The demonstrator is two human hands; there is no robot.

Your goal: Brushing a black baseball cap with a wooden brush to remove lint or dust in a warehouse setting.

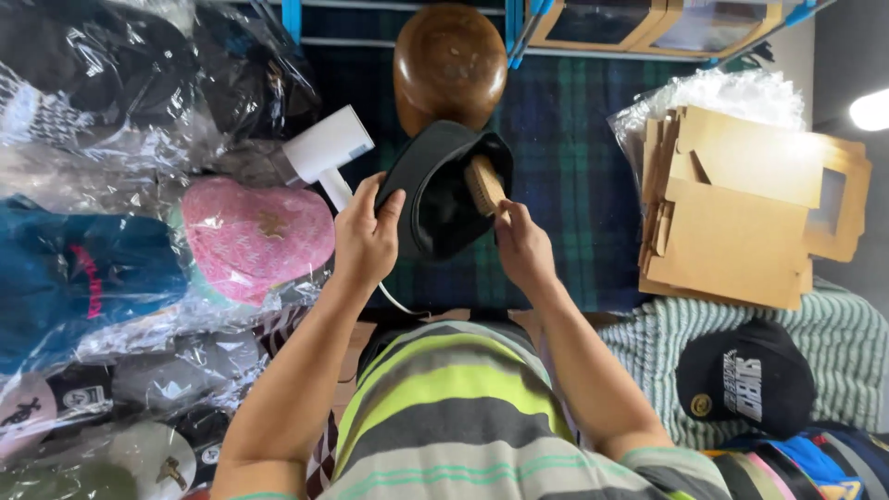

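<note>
From the head camera, the containers come first. At the left lies a heap of clear plastic bags [139, 306], each with a cap in it: a pink cap [255, 236] in the bag nearest the left hand, a blue cap [65, 273] further left, dark caps at the top left, and white and grey ones with small emblems at the bottom left. At the right, a clear bag [732, 93] holds a stack of flat brown cardboard boxes [741, 204] with window cut-outs; the stack sticks out of the bag's mouth onto a green striped cloth [833, 324]. A loose black cap [745, 375] with pale lettering rests on that cloth, outside any bag.

In the middle, over a dark blue and green plaid blanket [574, 185], the left hand [366, 236] is closed on the edge of a black cap [440, 190], thumb on the outside and fingers curled under it. The cap is held up with its hollow turned toward the camera. The right hand [523, 245] is closed around the handle of a wooden brush [483, 183], whose bristle head sits inside the cap's hollow. The cap lies between the two hands, touching the left and just above the right.

Just behind the cap stands a rounded wooden hat block [449, 65]. A white handheld appliance [324, 148] lies beside the left hand, its cord running under the wrist.
</note>
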